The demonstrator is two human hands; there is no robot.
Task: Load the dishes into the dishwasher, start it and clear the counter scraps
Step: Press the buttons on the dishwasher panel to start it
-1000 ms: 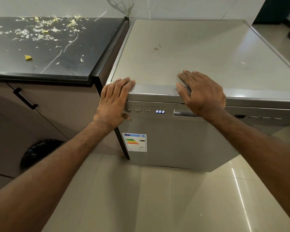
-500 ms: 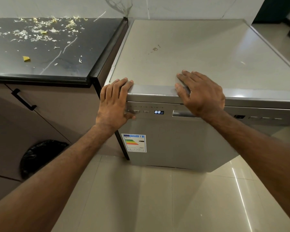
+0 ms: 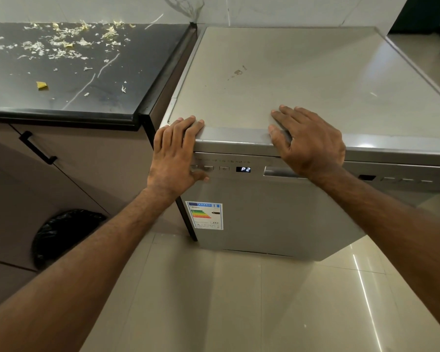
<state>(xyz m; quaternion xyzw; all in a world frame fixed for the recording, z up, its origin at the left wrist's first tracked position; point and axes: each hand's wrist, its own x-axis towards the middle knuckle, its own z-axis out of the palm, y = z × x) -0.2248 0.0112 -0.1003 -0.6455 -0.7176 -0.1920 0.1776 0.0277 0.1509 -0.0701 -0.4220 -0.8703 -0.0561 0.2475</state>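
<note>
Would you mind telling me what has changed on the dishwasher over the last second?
The display went from 888 to P2, while the left hand thumb pressed the control buttons. Both hands kept their places; the right hand stays flat on the dishwasher top. The door remains closed.

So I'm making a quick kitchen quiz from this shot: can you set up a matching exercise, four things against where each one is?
Things:
1. scraps
2. display
3. energy label
4. right hand

Places:
A. dishwasher door, lower left
B. on the black counter
C. control panel, reading P2
D. flat on the dishwasher's top front edge

Pairs: 1-B, 2-C, 3-A, 4-D
</note>
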